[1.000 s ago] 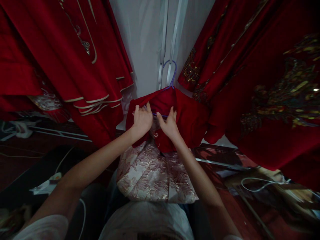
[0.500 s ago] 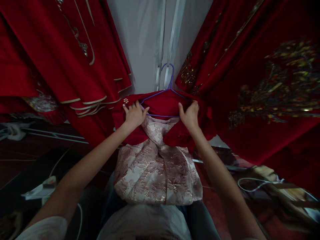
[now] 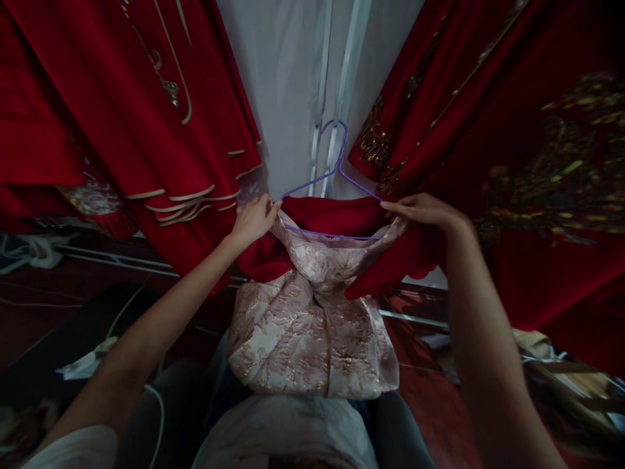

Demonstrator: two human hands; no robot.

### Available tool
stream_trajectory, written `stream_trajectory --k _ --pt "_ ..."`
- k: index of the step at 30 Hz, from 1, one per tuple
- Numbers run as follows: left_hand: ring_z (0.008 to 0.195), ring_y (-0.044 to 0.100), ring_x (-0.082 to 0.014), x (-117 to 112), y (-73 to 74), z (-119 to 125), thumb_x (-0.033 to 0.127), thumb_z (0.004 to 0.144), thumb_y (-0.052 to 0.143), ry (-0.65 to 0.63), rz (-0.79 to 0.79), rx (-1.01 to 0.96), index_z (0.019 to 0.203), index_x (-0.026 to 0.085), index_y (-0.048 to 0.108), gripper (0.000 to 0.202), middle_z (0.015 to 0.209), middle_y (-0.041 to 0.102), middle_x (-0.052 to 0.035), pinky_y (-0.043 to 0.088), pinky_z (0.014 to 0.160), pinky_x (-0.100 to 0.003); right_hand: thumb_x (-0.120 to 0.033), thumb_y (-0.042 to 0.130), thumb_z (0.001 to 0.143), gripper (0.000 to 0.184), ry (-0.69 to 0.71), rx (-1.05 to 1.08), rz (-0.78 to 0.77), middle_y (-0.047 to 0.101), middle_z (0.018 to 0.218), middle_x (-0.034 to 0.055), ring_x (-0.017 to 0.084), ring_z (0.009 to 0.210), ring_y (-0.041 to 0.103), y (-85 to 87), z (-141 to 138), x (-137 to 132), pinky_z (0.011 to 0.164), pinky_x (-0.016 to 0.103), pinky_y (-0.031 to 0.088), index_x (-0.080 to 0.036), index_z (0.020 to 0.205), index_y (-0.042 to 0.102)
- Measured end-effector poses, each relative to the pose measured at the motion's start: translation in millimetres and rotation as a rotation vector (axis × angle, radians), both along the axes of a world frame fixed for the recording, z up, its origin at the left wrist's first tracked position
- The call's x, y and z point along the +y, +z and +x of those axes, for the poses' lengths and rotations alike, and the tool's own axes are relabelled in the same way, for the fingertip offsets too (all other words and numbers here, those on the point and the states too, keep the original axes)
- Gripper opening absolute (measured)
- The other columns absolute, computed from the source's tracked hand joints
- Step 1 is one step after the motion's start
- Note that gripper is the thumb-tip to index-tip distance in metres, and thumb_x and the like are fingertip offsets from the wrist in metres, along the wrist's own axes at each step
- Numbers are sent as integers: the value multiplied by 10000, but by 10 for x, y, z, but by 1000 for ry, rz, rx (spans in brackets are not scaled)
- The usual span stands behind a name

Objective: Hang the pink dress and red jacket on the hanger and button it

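Note:
A pale pink brocade dress [image 3: 293,332] with gold threads lies over my lap, its neckline spread on a purple hanger [image 3: 340,159]. Over its shoulders lies a red jacket [image 3: 332,212], slipped down from the hanger's top so the sloping arms show. My left hand [image 3: 254,220] is closed on the dress's left shoulder, by the hanger's left end. At the other end my right hand [image 3: 424,210] pinches the dress's right shoulder, with thumb and fingers pressed together; red cloth hangs just below it. The exact layers inside each grip are hidden.
Red garments with pale trim [image 3: 190,192] hang on the left. A red garment with gold sequins [image 3: 581,156] hangs at the right. Behind the hanger stand white metal rails [image 3: 342,85]. Near my left forearm are a white object [image 3: 83,366] and a cable [image 3: 160,417].
My right hand has moved right and outward to the hanger's end. The red jacket has dropped below the hanger's top, and more of the dress's neckline shows.

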State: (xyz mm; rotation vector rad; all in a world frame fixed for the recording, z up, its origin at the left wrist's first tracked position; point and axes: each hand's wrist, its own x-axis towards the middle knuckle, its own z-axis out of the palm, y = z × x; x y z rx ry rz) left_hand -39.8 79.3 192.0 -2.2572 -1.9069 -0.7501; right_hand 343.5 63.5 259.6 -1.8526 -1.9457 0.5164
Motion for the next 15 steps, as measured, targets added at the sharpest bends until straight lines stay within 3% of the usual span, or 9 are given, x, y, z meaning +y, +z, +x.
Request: stream_trajectory --k 6,10,15 --pt "991 622 -226 57 -110 -73 422 977 233 -133 84 -47 1134 153 563 454 1034 661 -115 454 848 -322 -546 739 652 409 -79 442 -74 670 651 63 208 606 633 -202 198 -134 531 340 540 -147 734 702" --pt "1019 631 -217 62 -138 -89 388 980 258 -145 110 -103 1181 184 588 437 1113 676 -86 455 858 -299 -471 705 722 326 -119 630 194 652 725 40 172 632 618 -411 243 -169 511 327 561 -167 831 663" --pt "1011 647 -209 74 -195 -186 384 969 314 -171 126 -144 1180 204 627 418 1121 693 -64 452 855 -268 -441 649 749 294 -143 586 448 650 804 46 169 637 602 -638 222 -223 493 326 551 -174 867 624"
